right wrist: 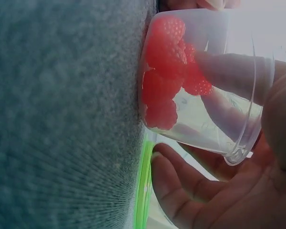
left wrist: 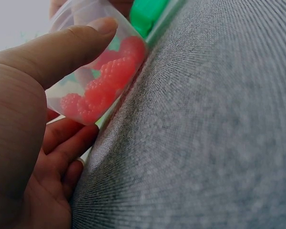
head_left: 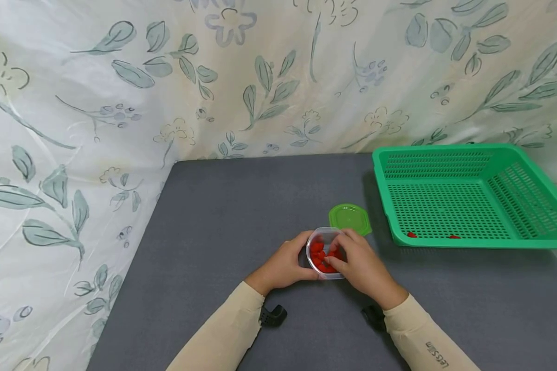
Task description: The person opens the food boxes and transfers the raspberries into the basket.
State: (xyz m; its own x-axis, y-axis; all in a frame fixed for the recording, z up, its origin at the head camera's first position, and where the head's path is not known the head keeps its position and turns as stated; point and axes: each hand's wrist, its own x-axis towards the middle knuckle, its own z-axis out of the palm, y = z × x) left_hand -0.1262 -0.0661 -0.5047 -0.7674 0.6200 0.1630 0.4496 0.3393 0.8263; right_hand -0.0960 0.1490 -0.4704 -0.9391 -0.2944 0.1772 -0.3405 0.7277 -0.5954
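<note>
A clear plastic cup (head_left: 327, 231) stands on the grey table, with several red raspberries (head_left: 317, 247) at its bottom. My left hand (head_left: 284, 264) holds the cup from the left, thumb along the near side and fingers around the far side. Reaching in over the rim, the thumb and a finger of my right hand (head_left: 363, 265) pinch a raspberry (right wrist: 198, 78) above the others. The right hand's other fingers stay outside the cup wall. A green lid (head_left: 349, 215) lies flat just behind the cup, partly hidden by the right hand.
At the right stands a green perforated basket (head_left: 473, 243), with a few small red pieces (head_left: 412, 234) visible near its front wall. A floral curtain (head_left: 269, 77) hangs behind and left of the table (head_left: 223, 216).
</note>
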